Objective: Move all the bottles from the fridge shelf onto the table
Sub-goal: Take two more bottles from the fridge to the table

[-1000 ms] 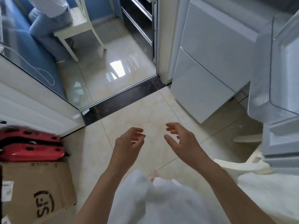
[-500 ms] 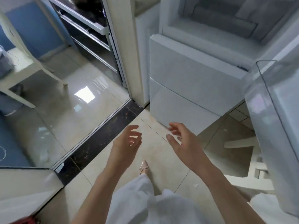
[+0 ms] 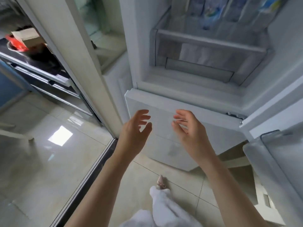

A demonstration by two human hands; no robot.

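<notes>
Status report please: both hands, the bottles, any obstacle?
Left hand and right hand open, empty, no grip yet. Bottles on fridge shelf, blurred. Nothing between hands and shelf.

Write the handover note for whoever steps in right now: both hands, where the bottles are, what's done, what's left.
Left hand: open, empty, raised in front of the lower fridge drawers.
Right hand: open, empty, beside the left, apart from it.
Fridge: door open. Bottles stand in a row on the shelf at the top of the view, blurred, so no count is possible.
Table: not in view.
Done: nothing can be confirmed from this view.
Left: reach up, take the bottles from the shelf, carry them to the table.
</notes>
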